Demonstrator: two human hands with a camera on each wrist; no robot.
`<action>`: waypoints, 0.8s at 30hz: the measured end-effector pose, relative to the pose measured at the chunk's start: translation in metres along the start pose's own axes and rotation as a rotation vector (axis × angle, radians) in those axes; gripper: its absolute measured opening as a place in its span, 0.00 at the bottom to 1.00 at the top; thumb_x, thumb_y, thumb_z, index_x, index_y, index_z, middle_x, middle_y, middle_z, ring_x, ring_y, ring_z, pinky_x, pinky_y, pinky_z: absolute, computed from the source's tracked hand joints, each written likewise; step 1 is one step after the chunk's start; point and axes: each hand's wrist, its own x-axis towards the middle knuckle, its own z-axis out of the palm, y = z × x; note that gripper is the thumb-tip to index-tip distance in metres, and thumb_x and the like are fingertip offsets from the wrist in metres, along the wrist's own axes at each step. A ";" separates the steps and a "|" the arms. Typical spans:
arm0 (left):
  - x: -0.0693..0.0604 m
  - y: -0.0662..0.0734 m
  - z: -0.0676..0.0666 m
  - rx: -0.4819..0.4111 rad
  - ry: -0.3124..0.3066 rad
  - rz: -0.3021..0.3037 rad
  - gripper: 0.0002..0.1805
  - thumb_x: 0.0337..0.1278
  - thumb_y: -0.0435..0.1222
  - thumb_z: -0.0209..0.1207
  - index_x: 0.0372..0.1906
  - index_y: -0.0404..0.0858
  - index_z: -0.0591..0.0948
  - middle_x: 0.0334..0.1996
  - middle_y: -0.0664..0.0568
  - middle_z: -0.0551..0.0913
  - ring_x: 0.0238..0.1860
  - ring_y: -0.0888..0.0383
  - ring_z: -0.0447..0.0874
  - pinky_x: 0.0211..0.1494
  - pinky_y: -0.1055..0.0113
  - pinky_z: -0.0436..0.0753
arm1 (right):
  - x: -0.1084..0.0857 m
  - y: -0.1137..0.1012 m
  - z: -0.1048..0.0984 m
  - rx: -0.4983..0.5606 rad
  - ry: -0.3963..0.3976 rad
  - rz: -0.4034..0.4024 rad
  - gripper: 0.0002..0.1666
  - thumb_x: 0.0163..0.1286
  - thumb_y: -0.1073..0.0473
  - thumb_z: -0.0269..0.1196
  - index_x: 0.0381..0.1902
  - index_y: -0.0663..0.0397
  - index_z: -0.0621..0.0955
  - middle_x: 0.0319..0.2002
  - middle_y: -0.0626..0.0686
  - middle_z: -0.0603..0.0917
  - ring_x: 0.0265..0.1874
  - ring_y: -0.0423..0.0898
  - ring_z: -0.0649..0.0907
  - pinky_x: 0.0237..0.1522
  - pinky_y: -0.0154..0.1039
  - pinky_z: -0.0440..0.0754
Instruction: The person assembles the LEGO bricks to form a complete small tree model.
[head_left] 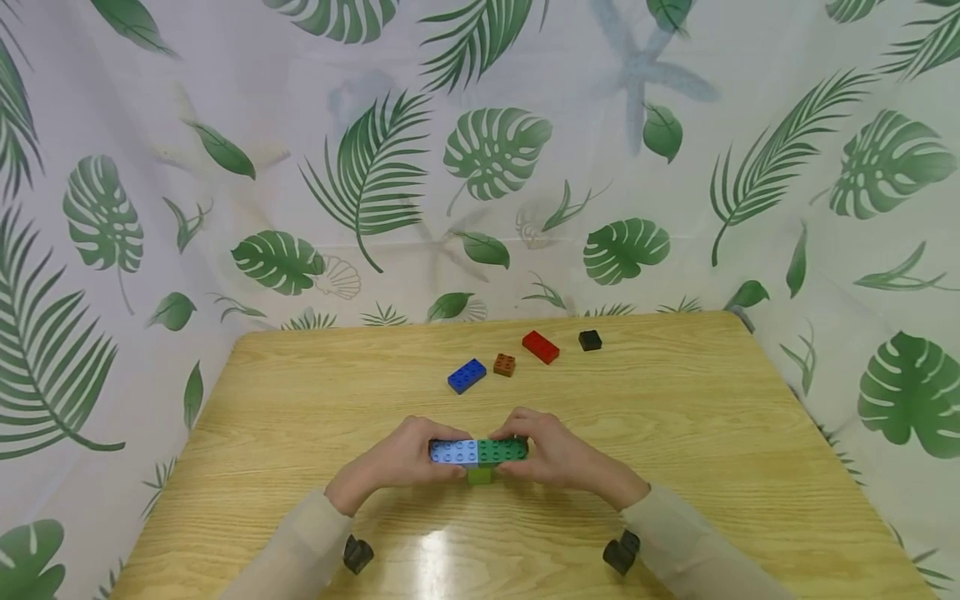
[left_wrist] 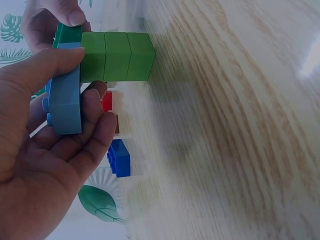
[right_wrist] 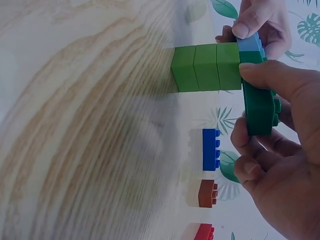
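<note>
A light blue brick [head_left: 454, 452] and a dark green brick [head_left: 502, 451] lie end to end on top of a stack of three light green bricks [left_wrist: 118, 57], which stands upright on the table. My left hand [head_left: 408, 454] grips the light blue brick, thumb on the near side and fingers on the far side. The dark green brick [right_wrist: 259, 107] is gripped the same way by my right hand [head_left: 555, 452]. Both top bricks reach out sideways past the stack.
Behind the hands on the wooden table [head_left: 300, 392] lie a blue brick [head_left: 467, 376], a small brown brick [head_left: 504, 365], a red brick [head_left: 541, 347] and a small black brick [head_left: 590, 340]. A leaf-patterned cloth [head_left: 465, 283] hangs at the table's back edge.
</note>
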 end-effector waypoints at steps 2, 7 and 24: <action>0.000 -0.001 0.000 0.004 -0.002 0.000 0.26 0.62 0.41 0.73 0.63 0.35 0.85 0.54 0.45 0.90 0.40 0.67 0.83 0.43 0.73 0.82 | 0.000 0.000 0.001 0.003 -0.002 0.011 0.21 0.68 0.57 0.75 0.58 0.53 0.88 0.46 0.47 0.84 0.42 0.37 0.78 0.46 0.41 0.84; 0.000 -0.002 0.001 0.008 -0.002 0.002 0.26 0.63 0.41 0.73 0.63 0.35 0.85 0.54 0.45 0.90 0.41 0.67 0.83 0.43 0.73 0.82 | 0.000 0.000 0.002 0.011 -0.006 0.033 0.22 0.67 0.57 0.75 0.59 0.52 0.87 0.46 0.46 0.83 0.41 0.37 0.78 0.45 0.38 0.82; 0.000 0.000 0.002 0.010 0.014 0.001 0.25 0.62 0.40 0.73 0.61 0.36 0.86 0.51 0.46 0.90 0.40 0.67 0.83 0.42 0.73 0.83 | 0.000 0.002 0.001 0.061 -0.023 0.062 0.23 0.68 0.55 0.75 0.60 0.51 0.87 0.47 0.46 0.84 0.40 0.39 0.78 0.44 0.38 0.82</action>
